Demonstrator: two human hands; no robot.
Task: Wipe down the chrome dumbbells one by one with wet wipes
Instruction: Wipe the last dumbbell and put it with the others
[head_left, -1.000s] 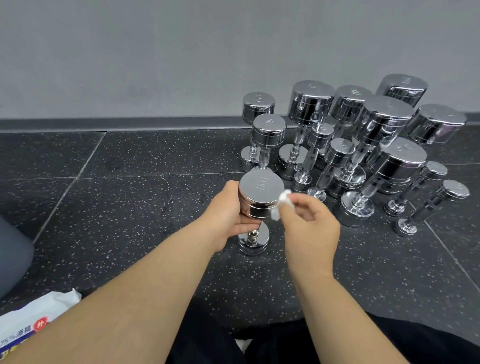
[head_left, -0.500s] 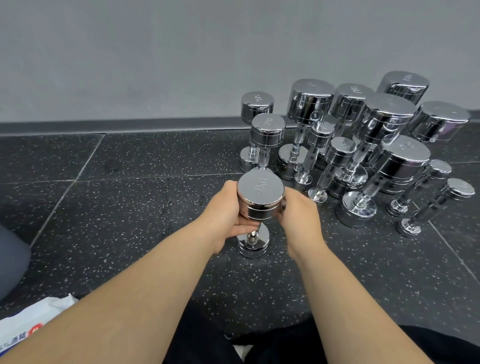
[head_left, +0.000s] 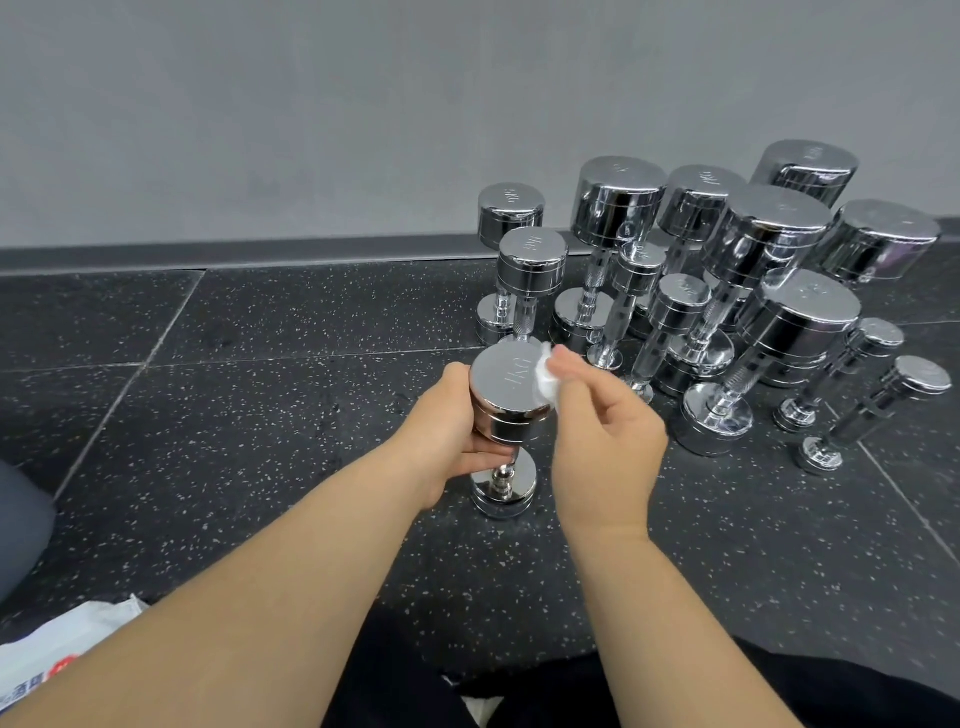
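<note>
Wiping of one chrome dumbbell (head_left: 506, 387) in hand, upright on its lower head on the black speckled floor (head_left: 260, 415), just in front of the cluster (head_left: 774, 228) of other dumbbells. Held by the left hand (head_left: 447, 426), fingers curled round the handle right under the upper head. Pinched between thumb and fingertips of the right hand (head_left: 608, 431): a small bunched wet wipe (head_left: 545, 382), pressed to the far right rim of the upper head's flat face.

Likeliest trouble from here: tipping. Balanced on one narrow head and top-heavy, so liable to topple under a sideways push from the wipe stronger than the left hand's hold. Close behind, the nearest standing dumbbell (head_left: 532, 260), so possibly a chain of falls through the group. Slick chrome once wet, too, hence some risk of the handle sliding in the grip. Only a tiny wad of wipe as well: easy to drop, easy to leave patches untouched, probably too small to last for every piece.

Counted: one dumbbell being wiped; twelve more in the cluster as far as can be told, all on end, with overlap leaving that tally unsure; one wipe in use; one pack of wipes (head_left: 47, 654) at the lower left edge, partly cut off; two hands, both occupied.
</note>
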